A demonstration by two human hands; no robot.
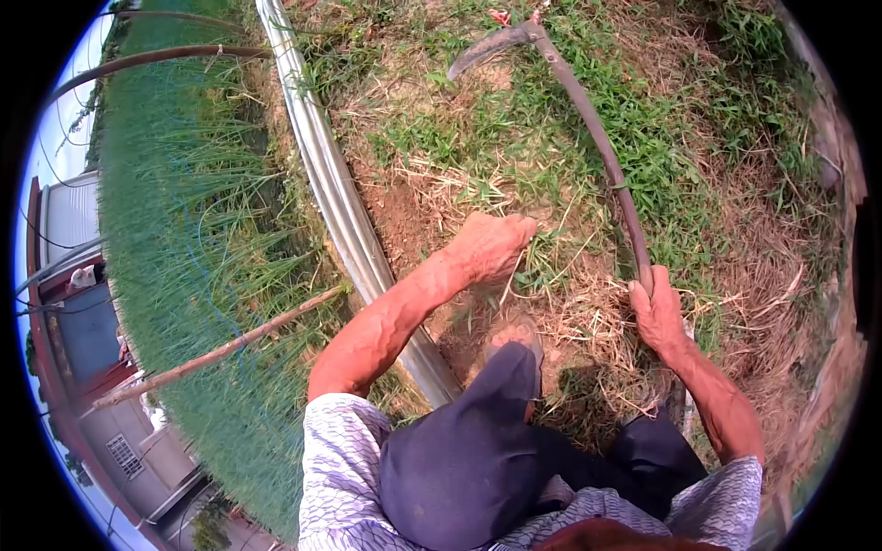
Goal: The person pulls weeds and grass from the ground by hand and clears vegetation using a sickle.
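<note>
A sickle [597, 129] with a long, curved wooden handle is in my right hand [658, 312], whose fingers wrap round the handle's near end. Its curved metal blade [491, 48] points left, low over the weeds at the far end. My left hand [491, 248] is closed in a fist just above the ground, left of the handle. Green grass [544, 264] and a few pale stems stick out from under that fist; the fingers' inner side is hidden. Around both hands lie short green weeds [657, 184] and dry straw [588, 321].
Long pale pipes [326, 184] run along the ground at my left. Past them grows a dense bed of thin green plants [184, 248], crossed by a wooden pole [220, 344] and curved hoops [156, 60]. A building [129, 450] stands at far left. My bent knee [459, 459] is below.
</note>
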